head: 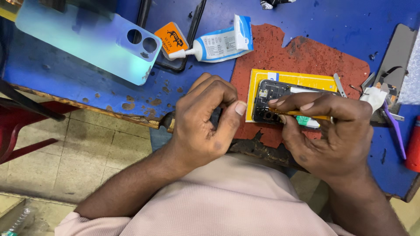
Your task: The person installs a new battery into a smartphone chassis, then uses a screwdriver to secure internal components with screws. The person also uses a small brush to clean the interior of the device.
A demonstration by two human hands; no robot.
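An opened phone [280, 94] lies with its dark inner frame up on a yellow sheet [288, 78] over a worn red mat [306, 52]. My right hand [328, 131] grips a thin yellow-handled tool [302, 114] laid across the phone's lower edge. My left hand [205, 118] is curled at the phone's left end, thumb and forefinger pinched together; whether it holds something small is hidden.
A light-blue phone back cover [87, 39] lies at the upper left of the blue table [350, 22]. Near it are a white-and-blue glue tube [218, 43] and an orange packet [173, 38]. Tweezers, a purple pry tool [396, 131] and a red cylinder [413, 144] lie at right.
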